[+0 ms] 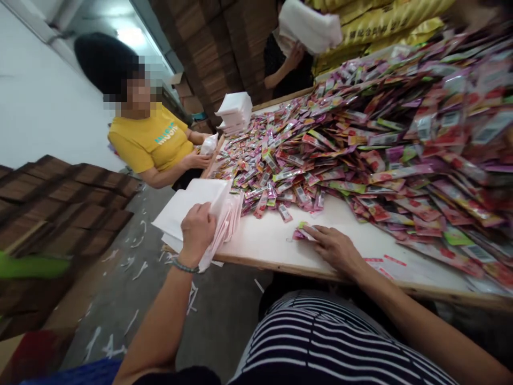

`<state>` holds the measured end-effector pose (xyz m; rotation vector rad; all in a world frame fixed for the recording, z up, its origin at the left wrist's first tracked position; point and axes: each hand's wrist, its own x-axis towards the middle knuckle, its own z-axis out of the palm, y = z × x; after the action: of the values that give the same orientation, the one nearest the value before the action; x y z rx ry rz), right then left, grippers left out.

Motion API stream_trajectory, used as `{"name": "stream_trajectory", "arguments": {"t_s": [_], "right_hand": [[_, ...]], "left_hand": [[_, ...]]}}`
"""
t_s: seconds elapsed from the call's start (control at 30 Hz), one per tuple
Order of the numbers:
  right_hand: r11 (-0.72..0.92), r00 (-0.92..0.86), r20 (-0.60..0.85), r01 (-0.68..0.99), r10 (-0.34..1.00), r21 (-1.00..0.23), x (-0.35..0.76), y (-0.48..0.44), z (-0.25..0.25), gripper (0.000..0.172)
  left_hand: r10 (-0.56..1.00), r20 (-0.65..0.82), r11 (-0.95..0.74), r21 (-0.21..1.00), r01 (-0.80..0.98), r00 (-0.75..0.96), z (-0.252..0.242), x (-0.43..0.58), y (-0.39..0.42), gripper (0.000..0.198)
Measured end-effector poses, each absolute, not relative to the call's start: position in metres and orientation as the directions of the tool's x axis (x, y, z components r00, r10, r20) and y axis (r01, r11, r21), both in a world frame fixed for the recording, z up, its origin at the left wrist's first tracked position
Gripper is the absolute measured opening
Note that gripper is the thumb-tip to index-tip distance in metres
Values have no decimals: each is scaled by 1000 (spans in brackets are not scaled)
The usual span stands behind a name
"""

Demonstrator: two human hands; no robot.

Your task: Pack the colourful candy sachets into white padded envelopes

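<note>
My left hand rests on a stack of white plastic bags at the table's left corner. Its fingers are curled and closed on the top bag. My right hand lies low over the white tabletop, its fingers closed on a few small snack packets with green and purple ends. Beyond both hands spreads a large heap of pink, purple and green snack packets. A single loose packet lies at the heap's near edge, between my hands.
A person in a yellow shirt stands at the left edge, holding a white bag. Another person's hand holds white bags at the back. A second white stack, red-printed slips, brown cartons and yellow sacks are around.
</note>
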<state>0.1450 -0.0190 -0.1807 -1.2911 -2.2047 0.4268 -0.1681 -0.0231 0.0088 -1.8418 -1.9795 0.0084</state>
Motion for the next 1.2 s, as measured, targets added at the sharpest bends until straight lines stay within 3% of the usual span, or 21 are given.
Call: {"name": "stream_trajectory", "arguments": {"t_s": [0.07, 0.13, 0.17, 0.23, 0.3, 0.37, 0.5, 0.63, 0.73, 0.9, 1.0, 1.13, 1.2], "right_hand": [[318, -187, 259, 629, 948, -709, 151, -13, -174, 52], [138, 92, 208, 489, 974, -862, 158, -9, -163, 51], [103, 220, 210, 417, 952, -903, 162, -10, -157, 52], [185, 357, 318, 361, 878, -914, 167, -14, -147, 52], [372, 277, 510, 425, 814, -825, 170, -22, -142, 50], [503, 61, 620, 526, 782, -686, 171, -31, -144, 51], [511, -236, 560, 758, 794, -406, 174, -41, -151, 52], [559, -436, 502, 821, 747, -119, 173, -40, -139, 43], [562, -454, 516, 825, 727, -66, 169, -34, -127, 32], [655, -463, 569, 732, 680, -188, 160, -27, -126, 22], [580, -378, 473, 700, 796, -417, 154, -20, -122, 10], [322, -305, 160, 612, 939, -722, 156, -11, -89, 10], [327, -383, 132, 504, 914, -799, 161, -10, -63, 11]], "left_hand": [[940, 308, -61, -269, 961, 146, -2, -131, -23, 31], [933, 209, -243, -238, 941, 293, -24, -90, -21, 25], [926, 151, -312, -209, 927, 346, -37, -71, -20, 22], [912, 68, -392, -135, 910, 403, -65, -39, -16, 21], [911, 51, -407, -50, 912, 409, -87, -17, -10, 21], [922, 104, -381, 55, 923, 374, -100, -7, -3, 20], [923, 295, -324, 254, 912, 246, -103, -7, 8, 17], [840, 402, -486, 258, 835, 364, -101, -10, 3, 18], [738, 469, -620, 188, 761, 486, -100, -8, -5, 20], [683, 546, -679, 229, 698, 485, -95, -2, -16, 21], [680, 575, -701, 328, 634, 455, -91, 4, -21, 18], [830, 478, -546, 586, 599, 289, -81, 8, -22, 11], [913, 375, -401, 763, 508, 158, -71, 8, -17, 7]]}}
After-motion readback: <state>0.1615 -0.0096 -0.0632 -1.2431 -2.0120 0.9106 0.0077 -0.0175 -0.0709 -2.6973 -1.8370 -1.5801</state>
